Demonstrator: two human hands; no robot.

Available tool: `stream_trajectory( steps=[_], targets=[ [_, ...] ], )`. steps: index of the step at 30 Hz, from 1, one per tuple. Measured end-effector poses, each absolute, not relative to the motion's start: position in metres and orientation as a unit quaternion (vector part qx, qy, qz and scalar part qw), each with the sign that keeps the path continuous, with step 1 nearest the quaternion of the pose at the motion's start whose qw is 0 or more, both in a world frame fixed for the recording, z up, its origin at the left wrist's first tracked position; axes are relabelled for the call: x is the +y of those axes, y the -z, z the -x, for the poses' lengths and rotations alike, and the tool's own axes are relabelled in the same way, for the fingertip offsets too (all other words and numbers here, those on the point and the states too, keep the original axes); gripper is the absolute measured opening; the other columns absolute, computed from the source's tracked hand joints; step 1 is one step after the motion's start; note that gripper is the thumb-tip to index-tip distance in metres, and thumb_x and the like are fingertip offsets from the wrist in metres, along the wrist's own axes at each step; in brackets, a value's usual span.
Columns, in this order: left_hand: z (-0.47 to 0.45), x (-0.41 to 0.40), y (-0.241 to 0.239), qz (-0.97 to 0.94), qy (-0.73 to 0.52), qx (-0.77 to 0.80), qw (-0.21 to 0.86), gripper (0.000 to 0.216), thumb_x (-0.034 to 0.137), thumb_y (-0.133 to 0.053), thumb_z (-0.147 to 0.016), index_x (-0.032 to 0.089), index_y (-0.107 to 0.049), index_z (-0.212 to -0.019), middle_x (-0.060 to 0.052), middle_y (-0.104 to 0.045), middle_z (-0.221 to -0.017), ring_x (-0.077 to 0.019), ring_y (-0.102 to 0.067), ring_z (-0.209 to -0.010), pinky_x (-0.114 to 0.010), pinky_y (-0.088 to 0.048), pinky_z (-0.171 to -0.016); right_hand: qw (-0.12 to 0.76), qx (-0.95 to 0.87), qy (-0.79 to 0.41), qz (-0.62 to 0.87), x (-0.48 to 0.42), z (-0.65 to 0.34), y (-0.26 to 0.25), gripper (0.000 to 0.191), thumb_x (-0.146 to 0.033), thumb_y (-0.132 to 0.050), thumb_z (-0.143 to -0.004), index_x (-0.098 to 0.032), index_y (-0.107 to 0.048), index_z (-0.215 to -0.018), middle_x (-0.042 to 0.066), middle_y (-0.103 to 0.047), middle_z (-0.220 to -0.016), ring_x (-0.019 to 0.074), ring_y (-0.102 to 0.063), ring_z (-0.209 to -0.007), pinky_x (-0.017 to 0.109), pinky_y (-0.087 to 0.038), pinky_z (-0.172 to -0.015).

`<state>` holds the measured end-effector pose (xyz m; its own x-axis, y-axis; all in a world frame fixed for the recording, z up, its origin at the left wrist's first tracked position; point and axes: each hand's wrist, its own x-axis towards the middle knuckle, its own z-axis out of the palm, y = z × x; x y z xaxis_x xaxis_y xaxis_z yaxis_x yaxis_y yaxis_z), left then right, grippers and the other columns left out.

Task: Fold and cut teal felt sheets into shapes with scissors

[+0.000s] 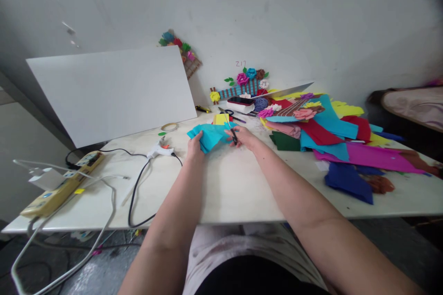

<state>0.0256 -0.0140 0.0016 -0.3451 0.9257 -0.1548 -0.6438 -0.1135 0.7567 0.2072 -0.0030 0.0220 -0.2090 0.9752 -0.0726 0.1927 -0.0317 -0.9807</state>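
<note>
Best to hold the blue sheet (209, 136) flat and snug, just above the middle of the frame, low over the tabletop (235, 184). Best to point the scissors (234, 137) away from the fingers and to snip slow, in small bites. Left hand (194, 144): grip closed on the left edge of the blue sheet, pinching it tight. Right hand (242, 136): grip wrapped around the dark handles of the scissors, right at the right side of the sheet. Too small to tell how far apart the blades stand. Left of the hands, a white glue gun (159, 150) with a black cord, lying on the tabletop. Just behind it, a tape roll (169, 126). On the right side of the frame, a big pile of coloured sheets (332, 138), apart from both hands. In the upper left, a white board (114, 92) leaning on the wall.
</note>
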Motion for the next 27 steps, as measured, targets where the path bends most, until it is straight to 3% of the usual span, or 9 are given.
stream_trajectory(
  steps=[6,11,15,19,27],
  targets=[
    [-0.025,-0.015,-0.001,-0.184,-0.72,0.4,0.536,0.023,0.016,-0.07,-0.077,0.016,-0.067,-0.1,-0.011,-0.072,-0.101,-0.0243,-0.068,-0.102,-0.039,-0.055,-0.09,0.37,-0.626,-0.517,0.452,-0.006,-0.218,-0.03,0.028,-0.043,-0.066,-0.084,-0.017,-0.054,-0.083,0.001,-0.063,-0.06,0.0087,-0.055,-0.041,0.017,-0.027,-0.029],
    [-0.026,-0.016,-0.002,-0.182,-0.727,0.398,0.53,0.019,0.015,-0.068,-0.079,0.015,-0.066,-0.098,-0.011,-0.072,-0.102,-0.0241,-0.068,-0.102,-0.039,-0.055,-0.09,0.338,-0.674,-0.54,0.373,-0.008,-0.237,-0.037,0.028,-0.042,-0.063,-0.085,-0.017,-0.054,-0.077,0.0,-0.06,-0.058,0.008,-0.053,-0.04,0.018,-0.028,-0.032],
    [-0.025,-0.015,-0.001,-0.175,-0.728,0.394,0.533,0.017,0.014,-0.066,-0.081,0.016,-0.066,-0.098,-0.01,-0.072,-0.101,-0.0226,-0.068,-0.102,-0.037,-0.055,-0.09,0.285,-0.685,-0.568,0.355,-0.009,-0.254,-0.041,0.026,-0.04,-0.062,-0.084,-0.014,-0.058,-0.083,-0.001,-0.058,-0.053,0.0073,-0.048,-0.036,0.019,-0.025,-0.031],
    [-0.023,-0.013,0.0,-0.171,-0.732,0.38,0.54,0.017,0.014,-0.063,-0.083,0.015,-0.066,-0.1,-0.01,-0.071,-0.105,-0.0232,-0.068,-0.101,-0.039,-0.055,-0.09,0.204,-0.681,-0.604,0.361,-0.009,-0.269,-0.044,0.029,-0.039,-0.064,-0.083,-0.011,-0.061,-0.086,-0.002,-0.057,-0.05,0.0075,-0.046,-0.035,0.019,-0.03,-0.034],
    [-0.024,-0.014,-0.002,-0.156,-0.734,0.381,0.541,0.022,0.015,-0.063,-0.084,0.015,-0.066,-0.105,-0.01,-0.072,-0.105,-0.0219,-0.067,-0.103,-0.034,-0.055,-0.09,0.1,-0.727,-0.565,0.377,-0.006,-0.266,-0.044,0.037,-0.046,-0.072,-0.075,-0.011,-0.061,-0.082,0.0,-0.06,-0.05,0.008,-0.049,-0.035,0.017,-0.025,-0.03]
  ],
)
